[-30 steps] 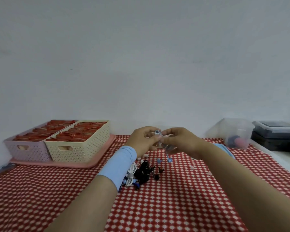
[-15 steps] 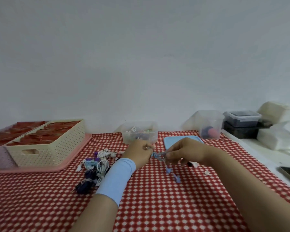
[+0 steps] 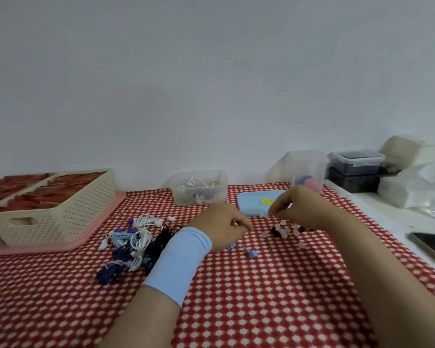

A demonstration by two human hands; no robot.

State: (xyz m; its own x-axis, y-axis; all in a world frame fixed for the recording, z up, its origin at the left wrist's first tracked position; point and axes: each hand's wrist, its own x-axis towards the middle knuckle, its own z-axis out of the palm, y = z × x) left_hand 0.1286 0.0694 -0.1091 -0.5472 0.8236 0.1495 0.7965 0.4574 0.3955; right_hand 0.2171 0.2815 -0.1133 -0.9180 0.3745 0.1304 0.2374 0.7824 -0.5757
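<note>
Our left hand (image 3: 224,227), fingers curled down, hovers on the near side of the blue lid (image 3: 254,203), right over the blue earphones (image 3: 252,252) on the desk (image 3: 261,297). We cannot tell whether it grips their cord. Our right hand (image 3: 299,207) bunches its fingertips at the lid's near edge, above the scattered ear tips (image 3: 288,231). Whether it holds one, we cannot tell.

The tablecloth (image 3: 261,297) is red with a fine white check. At the far left, a cream basket (image 3: 60,217) with dotted perforated walls holds red packets (image 3: 48,194) on a pink tray (image 3: 96,231). The cable bundles (image 3: 138,237) are white, light blue, dark purple and black. The wristband (image 3: 178,262) and the earphone (image 3: 253,253) are light blue. The ear tips (image 3: 286,231) are pale pink and black. The far lid (image 3: 251,202) is light blue with a yellow spot.
</note>
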